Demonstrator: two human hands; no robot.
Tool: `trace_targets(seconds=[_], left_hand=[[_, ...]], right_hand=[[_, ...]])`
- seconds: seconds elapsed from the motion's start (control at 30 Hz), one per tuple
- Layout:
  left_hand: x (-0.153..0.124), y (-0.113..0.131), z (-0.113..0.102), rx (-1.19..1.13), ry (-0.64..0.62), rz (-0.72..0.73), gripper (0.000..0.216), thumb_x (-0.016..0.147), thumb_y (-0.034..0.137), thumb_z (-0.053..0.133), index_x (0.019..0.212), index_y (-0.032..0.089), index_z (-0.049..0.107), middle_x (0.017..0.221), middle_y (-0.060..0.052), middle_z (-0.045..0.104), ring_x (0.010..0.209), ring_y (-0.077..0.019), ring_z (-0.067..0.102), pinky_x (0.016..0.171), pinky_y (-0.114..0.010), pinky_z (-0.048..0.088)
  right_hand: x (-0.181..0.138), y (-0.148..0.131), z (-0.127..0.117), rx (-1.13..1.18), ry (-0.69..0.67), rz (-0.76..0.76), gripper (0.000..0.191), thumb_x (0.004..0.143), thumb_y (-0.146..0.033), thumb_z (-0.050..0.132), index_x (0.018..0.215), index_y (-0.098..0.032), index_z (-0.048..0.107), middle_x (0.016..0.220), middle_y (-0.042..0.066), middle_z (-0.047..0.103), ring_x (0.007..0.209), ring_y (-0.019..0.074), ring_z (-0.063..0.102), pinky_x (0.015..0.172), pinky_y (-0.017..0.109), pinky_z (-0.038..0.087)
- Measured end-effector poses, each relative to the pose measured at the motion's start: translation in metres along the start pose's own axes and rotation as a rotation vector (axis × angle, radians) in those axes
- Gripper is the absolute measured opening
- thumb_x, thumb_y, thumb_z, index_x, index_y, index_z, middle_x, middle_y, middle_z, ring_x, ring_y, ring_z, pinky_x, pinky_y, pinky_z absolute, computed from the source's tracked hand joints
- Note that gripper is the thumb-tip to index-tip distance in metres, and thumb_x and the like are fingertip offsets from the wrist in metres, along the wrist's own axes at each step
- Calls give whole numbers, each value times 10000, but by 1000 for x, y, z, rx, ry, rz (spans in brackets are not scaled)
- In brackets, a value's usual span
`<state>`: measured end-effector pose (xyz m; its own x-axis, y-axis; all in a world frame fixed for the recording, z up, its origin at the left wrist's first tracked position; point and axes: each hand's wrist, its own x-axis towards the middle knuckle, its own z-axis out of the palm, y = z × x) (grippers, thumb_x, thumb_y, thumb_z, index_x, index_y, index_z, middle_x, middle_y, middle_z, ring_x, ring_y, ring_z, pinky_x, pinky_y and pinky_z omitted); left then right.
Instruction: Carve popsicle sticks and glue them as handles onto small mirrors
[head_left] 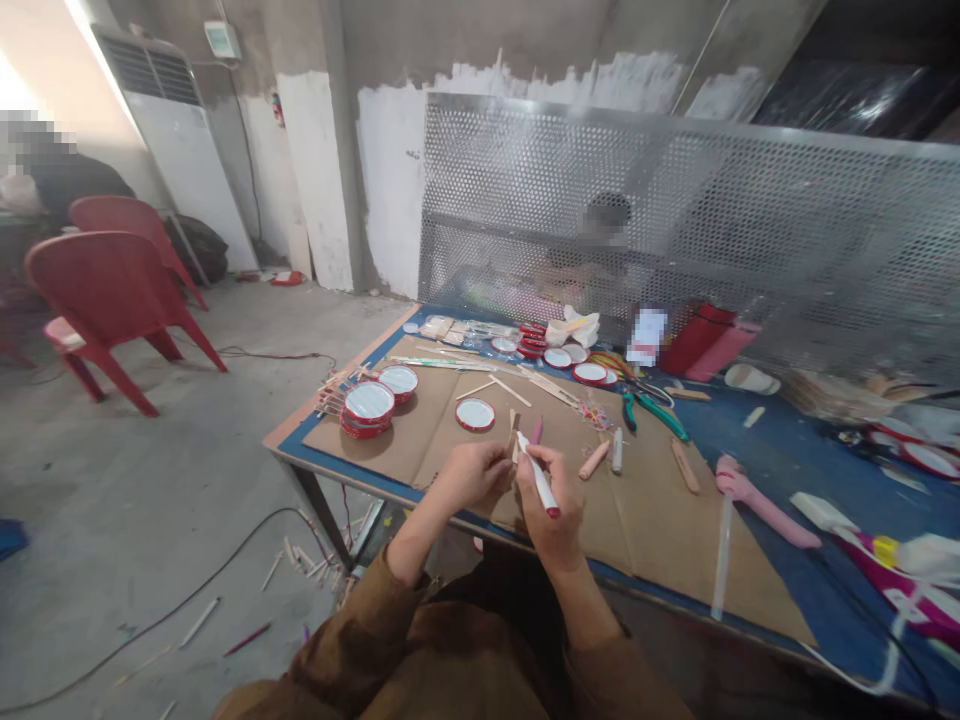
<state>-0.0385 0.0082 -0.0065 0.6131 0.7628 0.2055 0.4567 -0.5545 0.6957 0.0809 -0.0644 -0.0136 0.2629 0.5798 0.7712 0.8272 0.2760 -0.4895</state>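
Observation:
My right hand grips a white marker with a red cap, its tip pointing up and left toward a small wooden stick. My left hand pinches that stick upright just above the cardboard sheet at the table's near edge. The two hands touch each other. A pink stick lies just behind them.
Red-rimmed white lids and a stack of them sit on the cardboard, with green pliers, wooden sticks, a pink glue gun and clear tubes to the right. A perforated metal screen stands behind; red chairs to the left; cables on the floor.

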Motion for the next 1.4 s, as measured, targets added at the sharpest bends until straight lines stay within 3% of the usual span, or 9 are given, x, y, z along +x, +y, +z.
trace_targets(seconds=[0.17,0.43,0.8,1.4], left_hand=[[0,-1,1,-34,7,16,183,826,246,466,748,170,613,686,4,614,661,-122,528,584,-183,333],[0,2,0,16,3,-11,193,824,241,481,685,161,587,647,5,593,622,-116,503,568,-189,319],[0,1,-1,-6,-9,-1,187,824,240,478,713,165,609,667,6,609,641,-117,511,587,-181,343],[-1,1,-1,-19,1,23,198,835,249,473,728,165,616,672,6,612,643,-118,520,588,-178,351]], right_hand=[[2,-2,1,-13,-17,-60,118,848,-252,530,927,-175,572,815,56,656,739,162,633,675,274,511],[0,1,3,5,4,62,125,849,-270,532,925,-180,574,797,44,662,708,152,642,631,254,507],[0,1,2,21,3,70,141,848,-280,527,925,-171,575,803,56,667,716,159,643,620,257,506],[-1,-2,0,-2,1,5,137,849,-269,528,943,-180,574,811,47,660,725,156,640,664,265,512]])
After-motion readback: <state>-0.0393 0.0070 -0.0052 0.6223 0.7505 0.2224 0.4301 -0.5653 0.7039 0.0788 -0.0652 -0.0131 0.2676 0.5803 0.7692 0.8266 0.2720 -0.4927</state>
